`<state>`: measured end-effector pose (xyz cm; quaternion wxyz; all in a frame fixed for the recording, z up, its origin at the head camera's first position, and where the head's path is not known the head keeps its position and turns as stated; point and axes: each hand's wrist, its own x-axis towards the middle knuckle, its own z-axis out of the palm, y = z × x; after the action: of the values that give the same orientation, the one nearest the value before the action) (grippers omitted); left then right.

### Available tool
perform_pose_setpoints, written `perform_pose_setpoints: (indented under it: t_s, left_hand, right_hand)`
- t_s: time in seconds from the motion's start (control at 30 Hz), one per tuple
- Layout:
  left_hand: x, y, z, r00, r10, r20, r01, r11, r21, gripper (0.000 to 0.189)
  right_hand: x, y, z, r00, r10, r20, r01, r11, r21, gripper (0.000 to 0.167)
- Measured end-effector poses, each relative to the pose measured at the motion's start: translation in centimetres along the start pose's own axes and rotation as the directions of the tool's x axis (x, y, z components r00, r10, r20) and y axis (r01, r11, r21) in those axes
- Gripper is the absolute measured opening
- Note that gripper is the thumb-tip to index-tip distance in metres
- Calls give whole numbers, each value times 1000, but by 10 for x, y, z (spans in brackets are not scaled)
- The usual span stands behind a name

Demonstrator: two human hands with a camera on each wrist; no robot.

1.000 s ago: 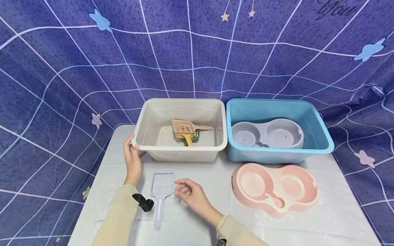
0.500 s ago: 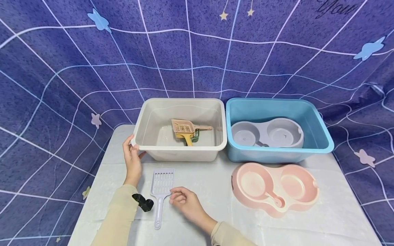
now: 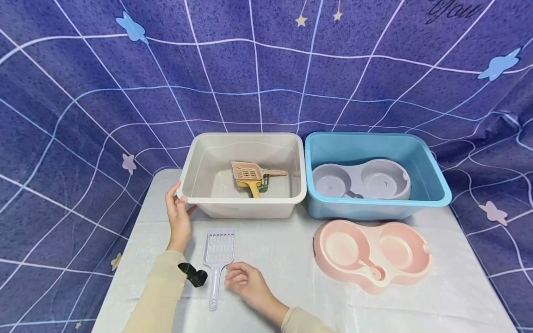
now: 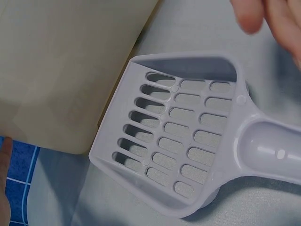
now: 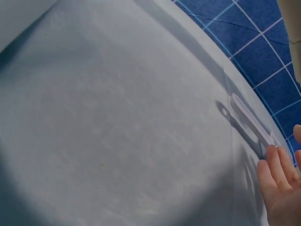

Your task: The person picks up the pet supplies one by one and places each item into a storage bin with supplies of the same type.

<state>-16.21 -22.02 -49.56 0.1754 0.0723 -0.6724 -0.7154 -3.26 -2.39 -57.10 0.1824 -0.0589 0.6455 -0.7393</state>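
A lavender litter scoop [image 3: 219,249] with a slotted head lies on the white table, its handle [image 5: 251,117] toward the front edge. My left hand [image 3: 179,222] rests at the front left corner of the off-white litter tray [image 3: 245,209], fingertips right at the rim. One straight finger [image 4: 4,160] of it shows by the tray's corner in the left wrist view. Just right of the scoop's neck is my right hand [image 3: 249,282], fingers loosely bent and holding nothing. Inside the off-white tray are a tan scoop [image 3: 248,172], a yellow scoop [image 3: 253,187] and a partly hidden green scoop [image 3: 264,185].
To the right, a blue litter tray [image 3: 370,210] stands close beside the off-white one, with a grey double pet bowl [image 3: 355,175] in it. A pink double pet bowl [image 3: 376,247] sits on the table [image 3: 454,282] in front. A starry blue curtain [image 3: 233,69] hangs behind.
My right hand has moved left and slightly toward the front edge, closer to the lavender scoop's handle. The left hand stays at the tray's corner, and the scoop has not moved.
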Motion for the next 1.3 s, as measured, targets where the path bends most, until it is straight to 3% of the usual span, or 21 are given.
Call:
perform_pose_setpoints:
  t_s: [0.17, 0.37, 0.53, 0.77, 0.87, 1.13, 1.3]
  left_hand:
    - [6, -15, -5, 1000, 3, -12, -4, 1000, -10, 47]
    - [7, -20, -5, 1000, 17, -20, -17, 1000, -21, 47]
    - [6, -16, -4, 1000, 2, -27, -2, 1000, -23, 47]
    - [-3, 6, 3, 1000, 6, -13, -6, 1000, -19, 46]
    - [-5, 9, 5, 1000, 10, -10, -10, 1000, -17, 46]
    - [6, -15, -4, 1000, 10, -17, -10, 1000, -15, 47]
    - [7, -18, -4, 999, 25, -22, -25, 1000, -4, 47]
  right_hand:
    - [-3, 2, 3, 1000, 4, 24, -5, 1000, 13, 37]
    - [-6, 4, 7, 999, 33, 42, -34, 999, 4, 38]
    - [-6, 6, 9, 997, 68, 38, -67, 998, -21, 40]
    - [-7, 8, 13, 996, 85, 42, -83, 995, -47, 44]
    - [-8, 7, 15, 995, 91, 46, -88, 995, -52, 46]
    - [-5, 6, 20, 992, 119, 35, -116, 990, -78, 48]
    - [-2, 8, 24, 989, 142, 38, -140, 988, -60, 52]
